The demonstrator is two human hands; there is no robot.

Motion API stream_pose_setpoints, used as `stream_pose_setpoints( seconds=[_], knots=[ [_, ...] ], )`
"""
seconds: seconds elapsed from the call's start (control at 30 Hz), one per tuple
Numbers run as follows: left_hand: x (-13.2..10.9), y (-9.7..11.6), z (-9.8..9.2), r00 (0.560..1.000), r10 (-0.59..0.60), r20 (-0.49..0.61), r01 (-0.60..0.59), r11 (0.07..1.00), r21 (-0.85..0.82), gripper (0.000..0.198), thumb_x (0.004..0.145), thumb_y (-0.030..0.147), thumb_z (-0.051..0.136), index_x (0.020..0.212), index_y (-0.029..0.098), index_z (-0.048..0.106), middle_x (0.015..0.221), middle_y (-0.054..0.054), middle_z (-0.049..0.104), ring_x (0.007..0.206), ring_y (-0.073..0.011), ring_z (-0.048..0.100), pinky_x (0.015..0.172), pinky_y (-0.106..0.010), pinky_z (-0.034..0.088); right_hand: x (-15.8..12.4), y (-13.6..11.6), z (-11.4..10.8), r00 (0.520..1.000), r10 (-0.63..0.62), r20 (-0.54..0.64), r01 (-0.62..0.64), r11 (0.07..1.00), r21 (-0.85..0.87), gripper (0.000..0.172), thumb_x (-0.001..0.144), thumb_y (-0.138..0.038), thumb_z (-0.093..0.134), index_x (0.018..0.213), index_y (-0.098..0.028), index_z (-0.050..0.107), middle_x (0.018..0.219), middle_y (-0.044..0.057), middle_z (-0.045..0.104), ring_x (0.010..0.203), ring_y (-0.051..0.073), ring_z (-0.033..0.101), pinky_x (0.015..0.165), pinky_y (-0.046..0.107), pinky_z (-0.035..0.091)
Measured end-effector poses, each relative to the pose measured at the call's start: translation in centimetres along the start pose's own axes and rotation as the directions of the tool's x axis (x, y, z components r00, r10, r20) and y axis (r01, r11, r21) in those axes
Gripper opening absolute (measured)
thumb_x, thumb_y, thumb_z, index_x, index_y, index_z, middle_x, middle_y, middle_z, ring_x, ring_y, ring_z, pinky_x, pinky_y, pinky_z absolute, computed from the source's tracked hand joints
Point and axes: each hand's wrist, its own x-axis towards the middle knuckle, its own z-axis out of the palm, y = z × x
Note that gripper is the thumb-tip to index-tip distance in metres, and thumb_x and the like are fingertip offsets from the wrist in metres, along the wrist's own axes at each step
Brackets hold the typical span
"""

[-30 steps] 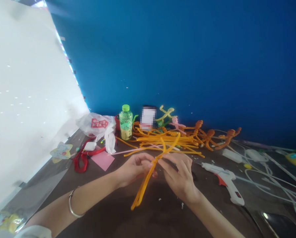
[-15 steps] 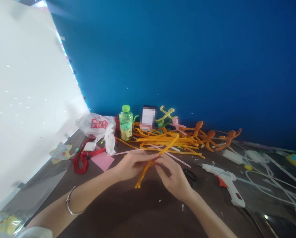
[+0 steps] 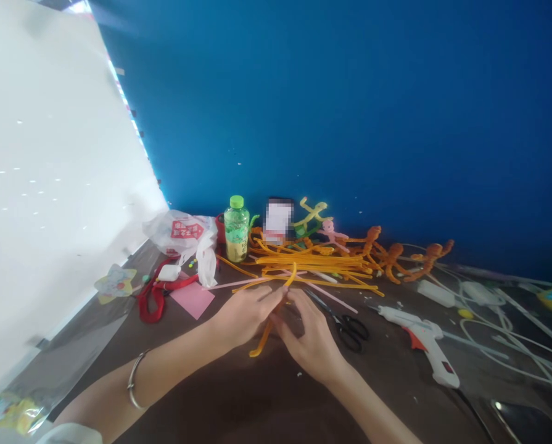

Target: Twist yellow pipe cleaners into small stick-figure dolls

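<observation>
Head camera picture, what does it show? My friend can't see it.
A person's left hand and right hand hold a fuzzy orange piece above a dark table. Behind are orange stems, little figures and a green-capped bottle; scissors and a glue gun lie to the right.

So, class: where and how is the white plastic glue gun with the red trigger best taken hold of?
Probably by its white handle, the right hand coming from the near side. The gun lies on its side, its handle slanting towards the person, while the narrow nozzle points left, away from that approach.
</observation>
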Motion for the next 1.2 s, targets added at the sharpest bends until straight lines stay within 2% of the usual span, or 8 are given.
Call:
stream_pose_setpoints(
  seconds=[0.1, 0.2, 0.47, 0.63, 0.73, 0.9, 1.0, 1.2],
  knots=[
    [-0.2, 0.4, 0.3, 0.999, 0.008, 0.034, -0.012, 0.992, 0.127, 0.05, 0.08, 0.008, 0.034, 0.13, 0.008, 0.031, 0.089, -0.013, 0.057, 0.079, -0.023, 0.057, 0.064, -0.037, 0.05, -0.1, -0.1, 0.0, 1.0, 0.004, -0.029, -0.003, 1.0, 0.024, 0.014, 0.079, -0.015, 0.048, 0.093, -0.018, 0.049, 0.086, 0.007, 0.057, 0.082, 0.019, 0.055, 0.071, 0.031, 0.048],
    [-0.1, 0.8, 0.0, 0.999, 0.044, 0.003, -0.044, 0.99, 0.135, 0.05, 0.082, 0.009, 0.033, 0.131, 0.01, 0.028, 0.093, -0.013, 0.056, 0.083, -0.0222, 0.056, 0.069, -0.037, 0.05, -0.1, -0.1, -0.2, 0.996, -0.033, -0.078, 0.034, 0.999, 0.012, 0.014, 0.08, -0.014, 0.046, 0.092, -0.018, 0.051, 0.085, 0.007, 0.058, 0.08, 0.019, 0.056, 0.07, 0.031, 0.048],
    [1.5, 0.5, -1.8, 0.978, 0.056, -0.2, -0.045, 0.997, 0.06, 0.029, 0.081, 0.026, 0.048, 0.108, 0.018, 0.054, 0.114, -0.011, 0.052, 0.106, -0.0221, 0.048, 0.088, -0.039, 0.042, 0.0, 1.1, -1.0, 0.995, -0.039, -0.096, 0.036, 0.999, -0.027, 0.016, 0.084, -0.015, 0.045, 0.097, -0.019, 0.053, 0.093, 0.008, 0.06, 0.088, 0.019, 0.057, 0.078, 0.033, 0.047],
    [2.1, -0.5, -2.4, 0.986, 0.129, -0.106, -0.137, 0.988, -0.071, 0.028, 0.082, 0.024, 0.048, 0.108, 0.019, 0.054, 0.117, -0.01, 0.055, 0.118, -0.0218, 0.042, 0.098, -0.042, 0.034, 0.0, 1.2, -1.2, 0.996, 0.072, -0.048, -0.067, 0.993, 0.097, 0.01, 0.084, -0.022, 0.048, 0.092, -0.019, 0.054, 0.09, 0.007, 0.06, 0.081, 0.018, 0.059, 0.072, 0.031, 0.051],
    [1.9, -0.6, -2.9, 0.99, 0.133, -0.044, -0.138, 0.982, -0.129, 0.023, 0.084, 0.024, 0.044, 0.103, 0.017, 0.056, 0.11, -0.011, 0.059, 0.115, -0.0213, 0.045, 0.097, -0.04, 0.034, 0.0, 1.1, -1.4, 0.991, 0.134, 0.006, -0.133, 0.977, 0.167, 0.01, 0.084, -0.025, 0.049, 0.09, -0.018, 0.055, 0.087, 0.006, 0.06, 0.079, 0.017, 0.059, 0.07, 0.03, 0.051],
    [1.7, -0.5, -3.3, 0.996, 0.084, 0.032, -0.074, 0.971, -0.229, 0.023, 0.085, 0.027, 0.043, 0.103, 0.016, 0.053, 0.111, -0.013, 0.056, 0.103, -0.0201, 0.051, 0.084, -0.032, 0.042, 0.2, 0.7, -2.0, 0.992, 0.124, 0.018, -0.126, 0.986, 0.109, 0.009, 0.083, -0.026, 0.05, 0.085, -0.019, 0.055, 0.08, 0.005, 0.06, 0.072, 0.016, 0.058, 0.063, 0.027, 0.05],
    [1.8, -0.4, -3.4, 0.996, 0.041, 0.08, -0.017, 0.959, -0.281, 0.022, 0.086, 0.028, 0.04, 0.098, 0.016, 0.054, 0.095, -0.009, 0.06, 0.087, -0.0173, 0.055, 0.073, -0.027, 0.042, 0.4, 0.5, -2.3, 0.991, 0.137, 0.014, -0.137, 0.986, 0.098, 0.008, 0.082, -0.025, 0.052, 0.084, -0.019, 0.056, 0.079, 0.003, 0.06, 0.072, 0.015, 0.059, 0.063, 0.026, 0.049],
    [2.0, -0.1, -3.1, 1.0, -0.016, 0.026, 0.025, 0.903, -0.429, 0.025, 0.086, 0.03, 0.041, 0.084, 0.015, 0.061, 0.076, -0.005, 0.062, 0.068, -0.0125, 0.055, 0.063, -0.021, 0.039, 0.4, 0.7, -2.5, 0.987, 0.163, 0.001, -0.161, 0.974, 0.16, 0.008, 0.081, -0.027, 0.054, 0.082, -0.019, 0.056, 0.079, 0.003, 0.061, 0.073, 0.016, 0.059, 0.067, 0.027, 0.049]
  ],
)
